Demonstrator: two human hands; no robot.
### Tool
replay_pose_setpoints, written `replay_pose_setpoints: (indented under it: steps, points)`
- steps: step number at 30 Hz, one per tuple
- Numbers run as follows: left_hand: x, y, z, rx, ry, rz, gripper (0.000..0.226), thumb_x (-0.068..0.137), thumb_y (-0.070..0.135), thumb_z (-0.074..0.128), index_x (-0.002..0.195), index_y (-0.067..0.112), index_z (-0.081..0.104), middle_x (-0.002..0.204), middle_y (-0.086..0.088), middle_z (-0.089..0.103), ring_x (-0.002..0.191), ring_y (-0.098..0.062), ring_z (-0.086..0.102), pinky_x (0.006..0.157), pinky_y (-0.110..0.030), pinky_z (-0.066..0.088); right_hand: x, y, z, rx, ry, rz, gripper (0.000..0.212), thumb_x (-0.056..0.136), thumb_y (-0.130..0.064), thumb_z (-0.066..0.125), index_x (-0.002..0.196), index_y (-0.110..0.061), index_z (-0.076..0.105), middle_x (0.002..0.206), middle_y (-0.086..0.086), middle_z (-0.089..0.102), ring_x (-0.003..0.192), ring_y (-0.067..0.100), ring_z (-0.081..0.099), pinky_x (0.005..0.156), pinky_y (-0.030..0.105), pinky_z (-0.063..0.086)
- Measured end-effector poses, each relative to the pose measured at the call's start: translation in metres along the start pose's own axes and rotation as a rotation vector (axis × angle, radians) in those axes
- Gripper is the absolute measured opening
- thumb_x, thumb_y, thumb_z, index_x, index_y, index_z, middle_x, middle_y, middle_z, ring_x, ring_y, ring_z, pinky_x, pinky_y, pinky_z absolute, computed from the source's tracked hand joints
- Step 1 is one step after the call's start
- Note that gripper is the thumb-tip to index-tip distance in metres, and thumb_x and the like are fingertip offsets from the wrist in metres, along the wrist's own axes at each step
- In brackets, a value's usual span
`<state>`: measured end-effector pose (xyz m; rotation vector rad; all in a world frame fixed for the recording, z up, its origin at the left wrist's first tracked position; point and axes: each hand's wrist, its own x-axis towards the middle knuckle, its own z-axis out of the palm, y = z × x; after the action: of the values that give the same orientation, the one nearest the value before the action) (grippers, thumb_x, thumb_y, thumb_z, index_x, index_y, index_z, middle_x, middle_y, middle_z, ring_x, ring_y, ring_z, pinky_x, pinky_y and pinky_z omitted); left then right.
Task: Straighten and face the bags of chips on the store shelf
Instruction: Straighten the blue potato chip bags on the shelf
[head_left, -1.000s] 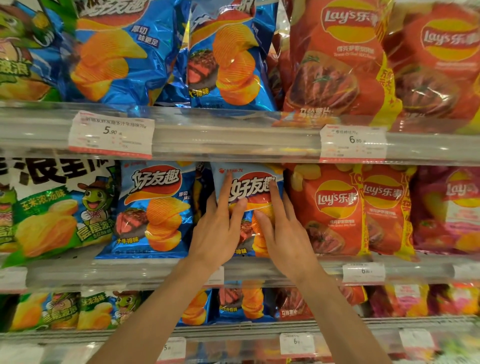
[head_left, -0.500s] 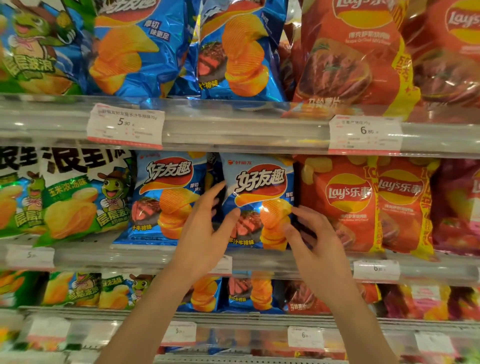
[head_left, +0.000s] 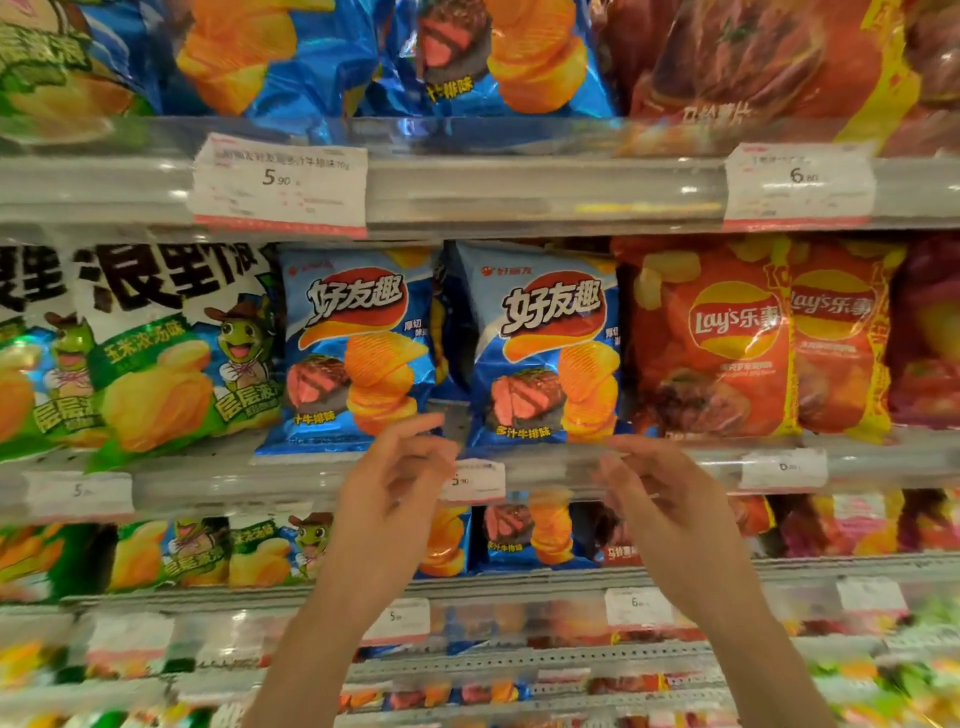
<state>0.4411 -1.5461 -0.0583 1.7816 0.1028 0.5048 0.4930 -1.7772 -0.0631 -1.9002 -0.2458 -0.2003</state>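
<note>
Hands off the blue bag, between facings.

Head view: the right-hand blue bag stands upright and front-out on the middle shelf, beside its twin and the red bags. The left hand and right hand hover just below it, fingers loosely curled, holding nothing. This bag looks done; the next move likely calls for picking another bag, perhaps the slightly tilted twin. Motion blurs the fingertips, the top-row bags are cut off, and the lower shelves are hard to read.
</note>
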Motion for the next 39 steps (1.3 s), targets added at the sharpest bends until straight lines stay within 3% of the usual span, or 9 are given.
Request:
replay_pose_setpoints:
  steps: [4,17,22,28,31,33,35,37,39]
  points:
    - [0.005,-0.006,-0.033,-0.028,-0.053,0.028,0.024,0.096,0.026,0.058,0.118,0.031,0.063,0.101,0.010,0.073,0.098,-0.009,0.069,0.085,-0.028,0.056,-0.016,-0.018,0.023,-0.003,0.041,0.001,0.017,0.091,-0.044,0.059,0.103,-0.039,0.069,0.087,-0.007,0.075,0.079,0.025,0.071,0.075,0.051,0.057]
    - [0.044,-0.010,-0.112,0.167,0.013,0.201,0.039,0.089,0.051,0.055,0.126,0.038,0.053,0.128,0.018,0.051,0.123,-0.004,0.051,0.102,-0.027,0.043,0.004,-0.081,0.129,-0.022,0.014,-0.078,0.021,0.096,-0.032,0.062,0.115,-0.024,0.068,0.101,-0.016,0.071,0.095,-0.007,0.064,0.078,0.007,0.048]
    - [0.078,-0.012,-0.095,0.329,0.026,0.121,0.059,0.096,0.034,0.062,0.148,0.026,0.036,0.157,-0.004,0.024,0.144,-0.020,0.031,0.118,-0.041,0.032,0.054,-0.092,0.170,-0.153,-0.013,-0.202,0.038,0.102,-0.031,0.054,0.139,-0.023,0.051,0.134,0.001,0.055,0.119,0.013,0.057,0.100,0.033,0.049]
    - [0.095,-0.008,-0.080,0.363,0.125,0.102,0.063,0.096,0.028,0.063,0.151,0.024,0.033,0.149,-0.009,0.037,0.136,-0.024,0.039,0.107,-0.030,0.034,0.088,-0.090,0.190,-0.093,0.044,-0.059,0.067,0.090,-0.053,0.055,0.146,-0.021,0.039,0.135,0.007,0.059,0.122,0.024,0.058,0.102,0.048,0.049]
    - [0.101,-0.014,-0.078,0.290,0.166,0.102,0.071,0.091,0.023,0.068,0.152,0.024,0.031,0.143,-0.006,0.038,0.130,-0.016,0.041,0.101,-0.020,0.033,0.095,-0.088,0.186,0.020,0.072,-0.066,0.052,0.095,-0.038,0.060,0.141,-0.020,0.043,0.132,0.003,0.062,0.115,0.017,0.061,0.100,0.041,0.052]
    - [0.110,-0.014,-0.077,0.138,0.125,0.045,0.084,0.087,0.036,0.071,0.155,0.029,0.022,0.146,-0.003,0.041,0.128,-0.016,0.049,0.102,-0.034,0.047,0.098,-0.088,0.184,0.073,0.097,-0.077,0.046,0.100,-0.028,0.058,0.143,-0.019,0.043,0.133,0.001,0.061,0.117,0.020,0.062,0.100,0.044,0.052]
    - [0.120,-0.011,-0.077,-0.006,0.099,-0.026,0.081,0.088,0.045,0.070,0.152,0.035,0.023,0.139,0.004,0.053,0.115,-0.011,0.064,0.086,-0.031,0.059,0.101,-0.090,0.185,0.097,0.089,-0.067,0.046,0.102,-0.031,0.054,0.144,-0.019,0.041,0.132,0.003,0.061,0.117,0.024,0.062,0.101,0.048,0.051]
    - [0.128,-0.003,-0.077,-0.033,0.072,-0.073,0.066,0.097,0.035,0.061,0.152,0.026,0.025,0.127,0.012,0.055,0.096,0.007,0.065,0.067,-0.002,0.048,0.105,-0.092,0.188,0.112,0.043,-0.003,0.056,0.101,-0.045,0.048,0.150,-0.021,0.032,0.136,0.006,0.059,0.121,0.028,0.060,0.105,0.048,0.048]
    - [0.130,0.004,-0.077,-0.026,0.034,-0.116,0.058,0.102,0.038,0.052,0.153,0.026,0.026,0.116,0.008,0.058,0.074,0.007,0.063,0.049,-0.001,0.043,0.106,-0.092,0.189,0.130,-0.010,0.062,0.061,0.103,-0.051,0.042,0.154,-0.023,0.026,0.139,0.003,0.056,0.123,0.023,0.057,0.106,0.040,0.043]
